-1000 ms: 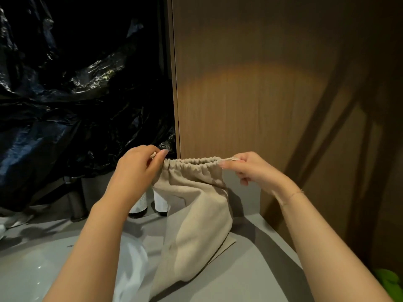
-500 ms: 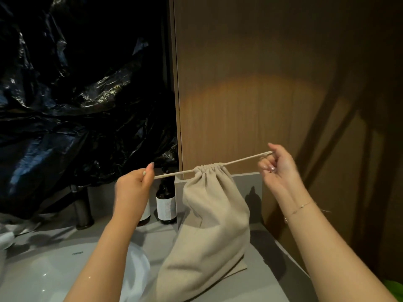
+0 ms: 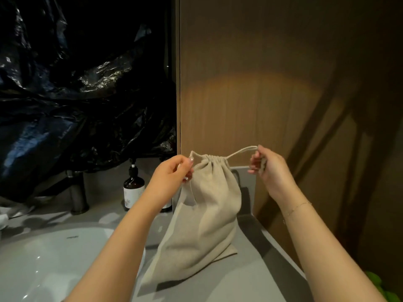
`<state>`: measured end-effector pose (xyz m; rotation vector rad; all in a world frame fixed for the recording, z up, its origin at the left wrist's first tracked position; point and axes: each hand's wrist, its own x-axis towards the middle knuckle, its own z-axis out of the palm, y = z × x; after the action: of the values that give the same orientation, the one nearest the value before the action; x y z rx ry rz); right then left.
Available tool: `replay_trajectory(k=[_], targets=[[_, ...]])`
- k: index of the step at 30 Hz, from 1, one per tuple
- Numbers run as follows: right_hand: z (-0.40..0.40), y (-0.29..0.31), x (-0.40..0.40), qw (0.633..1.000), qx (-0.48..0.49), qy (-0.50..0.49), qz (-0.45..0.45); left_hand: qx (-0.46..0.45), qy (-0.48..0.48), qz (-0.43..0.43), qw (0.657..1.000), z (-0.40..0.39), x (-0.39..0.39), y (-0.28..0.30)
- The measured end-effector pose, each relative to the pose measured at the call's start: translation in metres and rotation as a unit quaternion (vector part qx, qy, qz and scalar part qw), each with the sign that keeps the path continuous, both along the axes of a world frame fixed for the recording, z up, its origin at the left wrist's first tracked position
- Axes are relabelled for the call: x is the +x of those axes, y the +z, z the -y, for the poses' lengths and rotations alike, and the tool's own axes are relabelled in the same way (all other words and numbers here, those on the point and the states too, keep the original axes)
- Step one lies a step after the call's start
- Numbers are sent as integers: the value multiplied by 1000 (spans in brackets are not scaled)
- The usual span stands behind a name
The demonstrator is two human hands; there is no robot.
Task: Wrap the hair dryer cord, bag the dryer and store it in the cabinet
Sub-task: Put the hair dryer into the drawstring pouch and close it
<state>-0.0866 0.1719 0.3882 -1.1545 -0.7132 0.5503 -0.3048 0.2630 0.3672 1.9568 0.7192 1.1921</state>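
Note:
A beige cloth drawstring bag (image 3: pixel 202 216) stands slanted on the grey counter (image 3: pixel 250 277), its mouth gathered tight at the top. The hair dryer is hidden, presumably inside the bulging bag. My left hand (image 3: pixel 170 177) pinches the left drawstring loop beside the bag's neck. My right hand (image 3: pixel 266 166) holds the right drawstring loop (image 3: pixel 239 151), which sags slightly between the hand and the bag. A tall wooden cabinet door (image 3: pixel 250 83) rises right behind the bag, shut.
A white sink basin (image 3: pixel 43 258) lies at lower left with a dark faucet (image 3: pixel 77 192) behind it. A brown pump bottle (image 3: pixel 133 186) stands behind my left forearm. Black plastic sheeting (image 3: pixel 76 94) covers the upper left. Something green (image 3: pixel 379 284) shows at the lower right corner.
The bag's mouth went from half open to gathered shut as my hands pulled the drawstrings apart. Since then both hands have come back toward the bag and the cords have slackened.

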Motion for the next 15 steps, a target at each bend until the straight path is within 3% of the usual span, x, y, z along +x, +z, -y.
replay_trajectory(k=[3, 6, 10, 15], targets=[[15, -22, -14, 971, -89, -43, 218, -27, -2, 12, 1000, 8, 2, -8], [28, -56, -24, 936, -130, 22, 325, -125, -40, 24, 991, 19, 5, -22], [40, -99, -40, 916, -159, 156, 334, -120, -31, 6, 992, 33, -8, -58], [40, -130, -62, 937, -101, 154, 296, -97, -2, -56, 994, 46, -37, -98]])
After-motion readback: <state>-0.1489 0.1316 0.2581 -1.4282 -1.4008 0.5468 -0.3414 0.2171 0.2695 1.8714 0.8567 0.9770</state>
